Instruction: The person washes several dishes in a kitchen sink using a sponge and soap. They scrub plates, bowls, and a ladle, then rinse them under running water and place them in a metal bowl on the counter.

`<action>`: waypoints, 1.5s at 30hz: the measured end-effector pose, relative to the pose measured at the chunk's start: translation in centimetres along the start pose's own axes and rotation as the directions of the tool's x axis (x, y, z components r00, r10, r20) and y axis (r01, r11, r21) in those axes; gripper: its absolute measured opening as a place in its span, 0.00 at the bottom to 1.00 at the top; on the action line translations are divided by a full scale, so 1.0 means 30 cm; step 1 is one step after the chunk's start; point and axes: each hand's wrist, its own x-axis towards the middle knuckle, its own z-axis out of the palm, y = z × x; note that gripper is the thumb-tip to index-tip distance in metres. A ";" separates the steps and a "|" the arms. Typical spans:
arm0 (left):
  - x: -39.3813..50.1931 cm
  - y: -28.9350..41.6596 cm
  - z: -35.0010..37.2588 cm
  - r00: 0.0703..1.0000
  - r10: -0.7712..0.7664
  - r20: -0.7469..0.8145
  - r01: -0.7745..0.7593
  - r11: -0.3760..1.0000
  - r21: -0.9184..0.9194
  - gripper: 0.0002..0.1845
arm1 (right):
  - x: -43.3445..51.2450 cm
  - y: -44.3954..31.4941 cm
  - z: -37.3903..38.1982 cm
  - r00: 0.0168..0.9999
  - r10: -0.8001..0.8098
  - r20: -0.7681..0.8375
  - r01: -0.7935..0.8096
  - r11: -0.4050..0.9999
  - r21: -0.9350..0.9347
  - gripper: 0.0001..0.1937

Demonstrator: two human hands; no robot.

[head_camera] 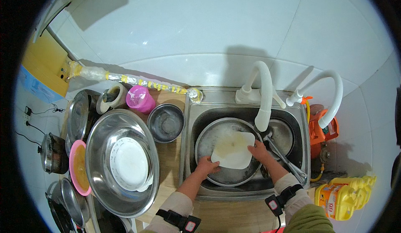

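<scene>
Over a steel sink, my left hand (207,166) and my right hand (259,151) hold a white square plate (237,153) by its lower left and right edges. A yellowish-brown stain or residue covers much of its face. Beneath the plate, a large round metal basin (207,142) with cloudy, sudsy-looking water rests in the sink (200,115). To the right in the sink are a smaller round metal pan (283,136) and long-handled metal utensils (283,154). The white faucet spout (264,107) curves down above the basin's right rim.
At left on the wooden counter (167,167) is a large steel bowl (125,206) holding white plates (129,162). Nearby are a small metal bowl (166,123), a pink cup (140,99) and a pink-rimmed bowl (80,168). Yellow jugs (341,198) stand right; a second white faucet (335,85) is behind.
</scene>
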 end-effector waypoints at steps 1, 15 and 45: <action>-0.009 0.004 0.010 0.994 -0.089 0.063 0.104 0.947 -0.304 0.13 | -0.016 -0.010 -0.006 1.000 0.006 -0.011 -0.006 1.000 0.023 0.18; -0.047 0.055 0.093 0.984 0.105 -0.142 -0.172 0.749 -0.639 0.13 | -0.162 -0.062 0.062 0.916 -0.160 -0.368 0.299 0.884 0.359 0.20; -0.090 0.190 0.135 0.899 0.150 -0.413 -0.395 0.686 -0.611 0.14 | -0.323 -0.229 0.022 0.837 -0.260 -0.481 0.450 0.827 0.337 0.24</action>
